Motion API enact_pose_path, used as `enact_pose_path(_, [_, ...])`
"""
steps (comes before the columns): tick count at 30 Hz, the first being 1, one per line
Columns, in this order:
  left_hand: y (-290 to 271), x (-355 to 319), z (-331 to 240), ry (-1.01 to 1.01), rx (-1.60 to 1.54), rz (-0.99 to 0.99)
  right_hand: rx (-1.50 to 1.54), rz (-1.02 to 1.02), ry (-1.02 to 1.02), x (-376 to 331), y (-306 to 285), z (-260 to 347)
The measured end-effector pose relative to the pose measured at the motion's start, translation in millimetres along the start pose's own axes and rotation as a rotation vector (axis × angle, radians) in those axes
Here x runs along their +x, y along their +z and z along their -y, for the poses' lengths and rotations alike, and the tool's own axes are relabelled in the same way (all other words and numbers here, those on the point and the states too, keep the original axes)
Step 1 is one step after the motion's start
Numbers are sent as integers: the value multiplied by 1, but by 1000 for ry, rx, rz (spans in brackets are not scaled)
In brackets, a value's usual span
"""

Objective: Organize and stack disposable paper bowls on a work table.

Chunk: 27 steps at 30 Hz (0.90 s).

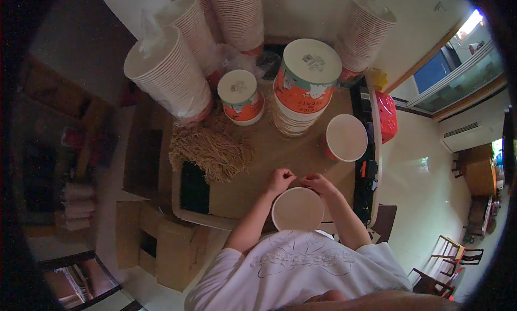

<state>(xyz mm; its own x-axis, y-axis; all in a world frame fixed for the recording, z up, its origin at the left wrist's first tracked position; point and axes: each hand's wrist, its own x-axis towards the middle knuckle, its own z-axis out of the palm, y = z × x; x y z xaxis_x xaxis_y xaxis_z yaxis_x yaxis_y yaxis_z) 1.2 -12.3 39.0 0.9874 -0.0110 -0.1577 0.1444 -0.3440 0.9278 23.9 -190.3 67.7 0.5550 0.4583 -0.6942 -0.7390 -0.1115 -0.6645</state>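
Note:
A round white-lidded paper tub sits at the table's near edge, right in front of me. My left hand rests at the tub's far left rim with fingers curled. My right hand is at the far right rim, fingers also curled; what they pinch is too small to tell. Both hands nearly meet above the tub's far rim.
On the brown table lie a heap of tan string, a stack of orange printed tubs, a smaller tub, and an open cup. Tall sleeves of paper cups stand behind. Cardboard boxes at left, red basket at right.

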Motion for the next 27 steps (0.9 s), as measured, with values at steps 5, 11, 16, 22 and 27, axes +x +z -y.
enact_pose_path(5, [8, 5, 31, -61, -56, -69, -191, 41, 26, 9, -16, -14])
enact_pose_path(11, [11, 7, 28, -186, 90, -25, -207, 136, -2, 4, -16, -4])
enact_pose_path(16, [6, 5, 50, -243, 57, 219, -375, 311, -44, -2, -12, 13])
enact_pose_path(22, [5, 3, 54, -167, 92, 308, -275, 38, -351, -7, -11, 17])
enact_pose_path(27, [12, 4, 52, -283, 71, 311, -709, 240, -603, -5, -18, 20])
